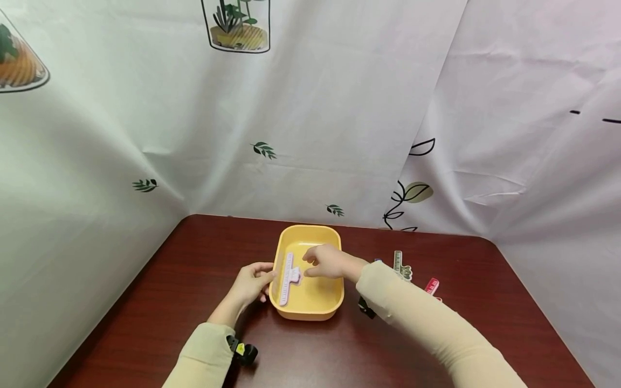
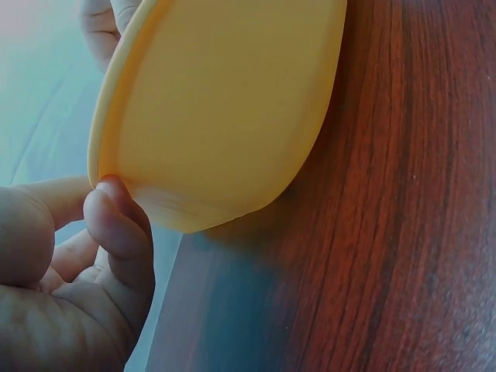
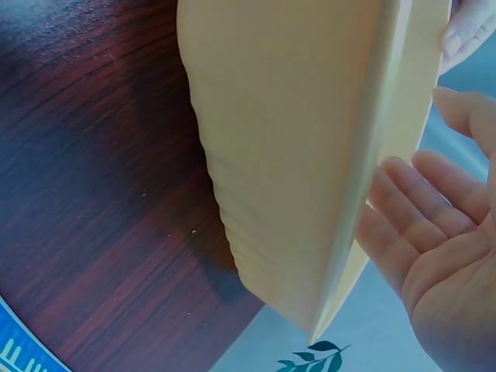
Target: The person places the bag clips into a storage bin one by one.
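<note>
A yellow rectangular plastic tub [image 1: 306,312] stands on the table. On its floor, along the left side, lies a lilac ruler clip [image 1: 286,280]. My left hand [image 1: 250,283] pinches the tub's left rim between thumb and fingers; the left wrist view shows the thumb and fingertips [image 2: 108,201] right at that rim. Over the middle of the tub is my right hand [image 1: 327,261], fingers loosely bent with nothing between them, just to the right of the clip. In the right wrist view its relaxed fingers [image 3: 418,201] show beyond the tub's wall.
To the right of the tub lie a dark green-and-white ruler clip [image 1: 400,267] and a red one [image 1: 431,286], partly behind the right sleeve. A bit of something blue [image 1: 378,261] peeks out by the cuff. White printed cloth [image 1: 301,134] hangs behind the dark red-brown table [image 1: 194,280].
</note>
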### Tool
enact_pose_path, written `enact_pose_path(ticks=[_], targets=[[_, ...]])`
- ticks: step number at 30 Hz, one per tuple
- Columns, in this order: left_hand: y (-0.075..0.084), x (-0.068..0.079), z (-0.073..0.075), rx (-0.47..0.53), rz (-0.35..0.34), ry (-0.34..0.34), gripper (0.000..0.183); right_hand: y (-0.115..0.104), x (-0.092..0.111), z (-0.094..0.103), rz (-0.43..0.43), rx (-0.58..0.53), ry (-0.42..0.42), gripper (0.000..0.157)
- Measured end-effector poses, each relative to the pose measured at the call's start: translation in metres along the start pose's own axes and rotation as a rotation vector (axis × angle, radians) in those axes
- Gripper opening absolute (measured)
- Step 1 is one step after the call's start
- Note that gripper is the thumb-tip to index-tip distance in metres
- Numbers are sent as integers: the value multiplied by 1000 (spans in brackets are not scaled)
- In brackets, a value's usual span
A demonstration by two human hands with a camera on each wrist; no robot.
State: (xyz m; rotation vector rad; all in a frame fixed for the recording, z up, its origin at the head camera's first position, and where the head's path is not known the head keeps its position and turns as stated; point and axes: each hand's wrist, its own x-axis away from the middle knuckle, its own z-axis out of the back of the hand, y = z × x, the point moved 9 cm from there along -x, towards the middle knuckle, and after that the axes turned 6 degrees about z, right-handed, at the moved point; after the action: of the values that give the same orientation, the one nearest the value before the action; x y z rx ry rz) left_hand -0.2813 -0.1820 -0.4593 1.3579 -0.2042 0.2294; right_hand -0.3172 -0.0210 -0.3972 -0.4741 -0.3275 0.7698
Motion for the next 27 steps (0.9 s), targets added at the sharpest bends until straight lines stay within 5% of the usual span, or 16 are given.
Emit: enact_pose_path(ticks=[9, 21, 27], targets=[[28, 26, -4, -1, -9, -28, 37, 5, 3, 1, -6, -48, 35, 42], [32, 29, -5, 0, -7, -27, 37, 10, 7, 0, 1, -83, 71, 41], [21, 18, -3, -4, -6, -22, 37, 10, 9, 2, 10, -100, 89, 41]])
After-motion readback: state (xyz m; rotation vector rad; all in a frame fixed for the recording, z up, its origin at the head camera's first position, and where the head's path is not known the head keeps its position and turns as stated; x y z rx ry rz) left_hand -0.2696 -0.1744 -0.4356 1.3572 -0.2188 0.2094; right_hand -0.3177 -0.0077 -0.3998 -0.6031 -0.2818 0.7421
